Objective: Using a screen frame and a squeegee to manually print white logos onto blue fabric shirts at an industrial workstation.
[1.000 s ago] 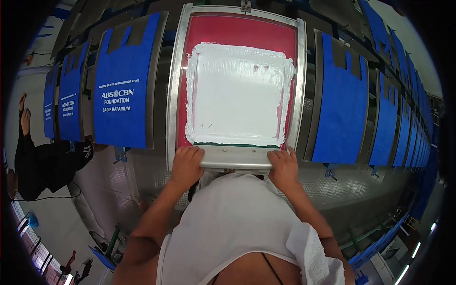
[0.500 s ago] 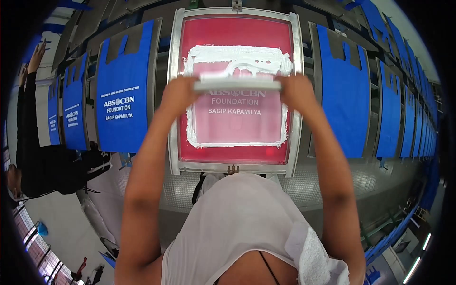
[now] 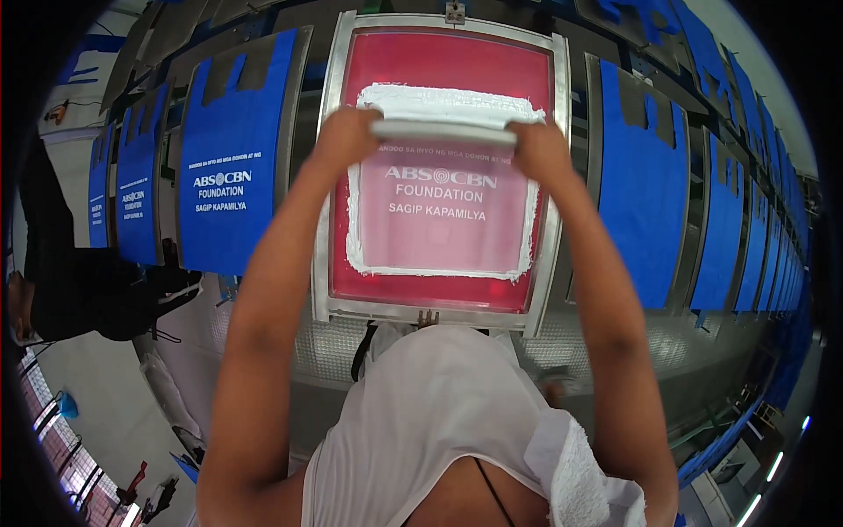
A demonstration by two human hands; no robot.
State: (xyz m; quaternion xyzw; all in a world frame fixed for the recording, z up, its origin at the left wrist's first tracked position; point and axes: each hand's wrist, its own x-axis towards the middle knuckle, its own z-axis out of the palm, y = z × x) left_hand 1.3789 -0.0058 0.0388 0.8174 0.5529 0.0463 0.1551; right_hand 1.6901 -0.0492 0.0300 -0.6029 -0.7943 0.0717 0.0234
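Observation:
Both my arms reach forward over a silk-screen frame (image 3: 443,299) with a metal rim and red mesh. My left hand (image 3: 349,138) and my right hand (image 3: 537,151) are closed on the two ends of a squeegee (image 3: 443,131), which lies crosswise on the mesh. Thick white ink (image 3: 452,101) is heaped on the squeegee's far side, and a white ink border runs around the pale printing area (image 3: 439,237). White lettering shows through the mesh on my side of the squeegee. Beneath the hands, the fingertips are hidden.
Blue bags lie on boards to both sides: a printed bag (image 3: 233,158) at the left and a plain bag (image 3: 638,176) at the right, with more in rows beyond. A person in dark clothes (image 3: 75,281) is at the far left. A white towel (image 3: 580,465) hangs over my shirt.
Both hands have pushed the squeegee away from me toward the far side, uncovering more lettering. The heaped ink is now a narrower band. The picture has tilted slightly.

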